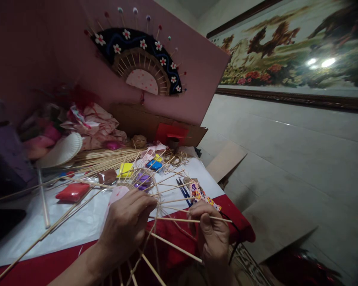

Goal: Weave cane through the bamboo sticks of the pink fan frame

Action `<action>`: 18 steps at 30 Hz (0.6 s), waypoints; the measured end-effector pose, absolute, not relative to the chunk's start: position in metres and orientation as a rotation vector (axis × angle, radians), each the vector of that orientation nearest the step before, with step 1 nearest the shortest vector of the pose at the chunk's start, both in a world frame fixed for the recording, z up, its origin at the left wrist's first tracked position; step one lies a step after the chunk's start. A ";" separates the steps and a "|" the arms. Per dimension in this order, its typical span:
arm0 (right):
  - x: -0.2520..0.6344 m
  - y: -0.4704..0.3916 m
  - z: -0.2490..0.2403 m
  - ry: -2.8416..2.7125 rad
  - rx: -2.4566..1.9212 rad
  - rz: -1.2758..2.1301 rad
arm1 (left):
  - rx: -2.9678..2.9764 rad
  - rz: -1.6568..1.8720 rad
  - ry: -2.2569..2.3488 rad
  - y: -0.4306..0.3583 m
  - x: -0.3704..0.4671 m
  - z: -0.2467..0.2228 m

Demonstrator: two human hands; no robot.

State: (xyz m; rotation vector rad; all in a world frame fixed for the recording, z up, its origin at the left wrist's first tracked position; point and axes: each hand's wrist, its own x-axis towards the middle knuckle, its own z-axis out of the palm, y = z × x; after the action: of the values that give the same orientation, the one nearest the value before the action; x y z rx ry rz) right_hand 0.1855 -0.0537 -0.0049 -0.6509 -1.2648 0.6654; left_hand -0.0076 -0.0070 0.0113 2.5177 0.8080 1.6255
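1. The left hand point(125, 220) pinches a stick frame point(176, 247), whose thin sticks fan outward, strung with twine point(155, 227).
2. The right hand point(211, 230) grips one stick point(179, 219) between thumb and fingers.
3. Beyond it, dark blue snips point(183, 191) lie beside a flowered strip point(204, 195).
4. Farther left sit a red packet point(73, 192) and a yellow packet point(125, 170), near loose sticks point(104, 158).
5. A decorated fan point(150, 49) hangs upon a pink surface point(203, 67).

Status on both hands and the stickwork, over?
Left hand gripping twine-laced stick frame. Right hand pinching one stick. Blue snips beyond, beside floral strip; neither hand visibly blocked.
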 end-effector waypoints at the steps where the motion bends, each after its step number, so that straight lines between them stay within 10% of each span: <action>1: 0.185 -0.053 -0.005 -1.246 -0.645 0.715 | 2.521 1.626 0.808 -0.007 -0.007 0.012; 18: 0.193 -0.066 -0.026 -1.102 -0.575 1.081 | 2.537 1.638 0.814 -0.007 -0.007 0.013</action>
State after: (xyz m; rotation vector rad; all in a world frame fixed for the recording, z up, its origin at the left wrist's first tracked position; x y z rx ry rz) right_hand 0.1926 -0.0658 -0.0259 -0.5752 -1.1020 1.0814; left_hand -0.0067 -0.0070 0.0134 2.5374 0.8143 1.6379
